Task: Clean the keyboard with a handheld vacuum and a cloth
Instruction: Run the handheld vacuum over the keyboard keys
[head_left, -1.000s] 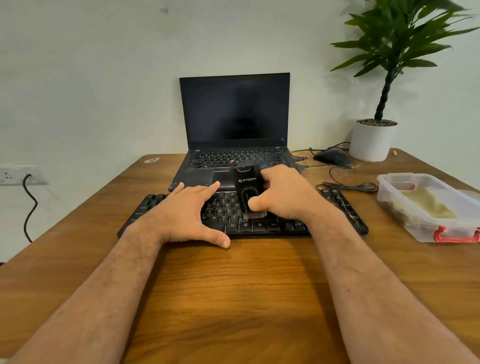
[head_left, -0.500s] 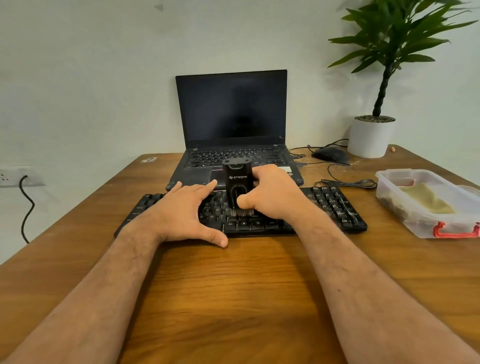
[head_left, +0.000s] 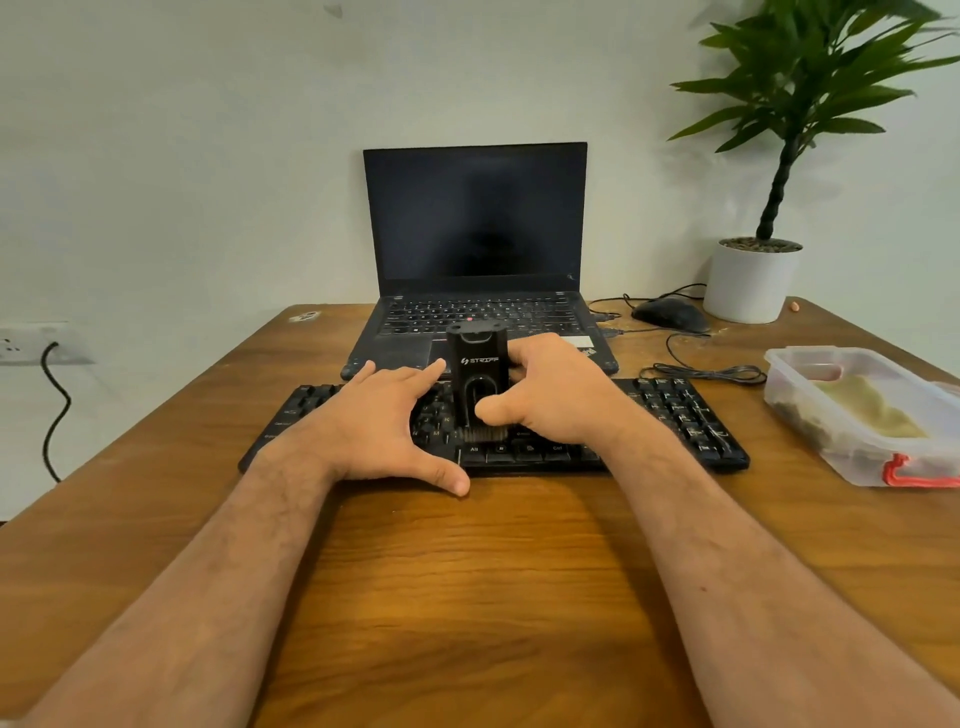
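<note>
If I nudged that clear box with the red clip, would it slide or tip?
The plastic box would likely slide, not tip: it sits low and wide on the smooth wooden table. It probably feels light, since only a cloth shows inside.

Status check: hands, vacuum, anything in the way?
Right hand grips vacuum, brush on keyboard. Left hand flat, steadying keyboard. Nothing in the way.
</note>
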